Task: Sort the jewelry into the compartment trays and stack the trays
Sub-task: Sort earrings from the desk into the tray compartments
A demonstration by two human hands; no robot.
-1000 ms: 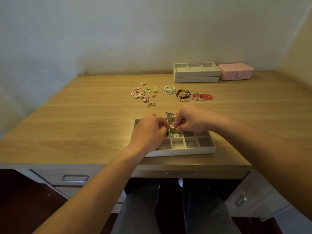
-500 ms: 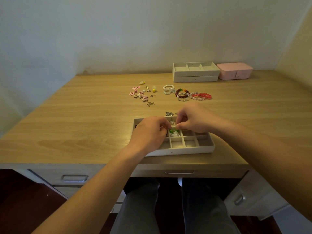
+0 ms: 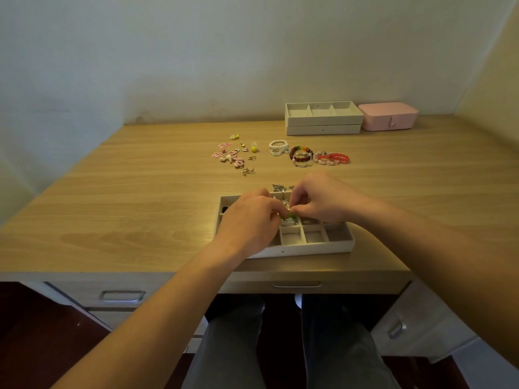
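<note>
the left hand [image 3: 250,220] and right hand [image 3: 323,200] pinch a little green piece [image 3: 290,215] with curled fingers [image 3: 300,211] over the compartment tray [image 3: 309,249]; bracelets [image 3: 302,155] lie at 12 o'clock.

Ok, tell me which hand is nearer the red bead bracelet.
Right. The right hand is over the compartment tray's far side, just short of the red bead bracelet; the left hand sits farther left and nearer the person. Both seem to pinch a small green piece.

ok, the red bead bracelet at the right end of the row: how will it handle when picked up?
The red bead bracelet is probably floppy: separate round beads, lying as a loose loop on the desk. Likely light, given small beads. Pushed, it may drag the pink bracelet it seems to overlap.
</note>
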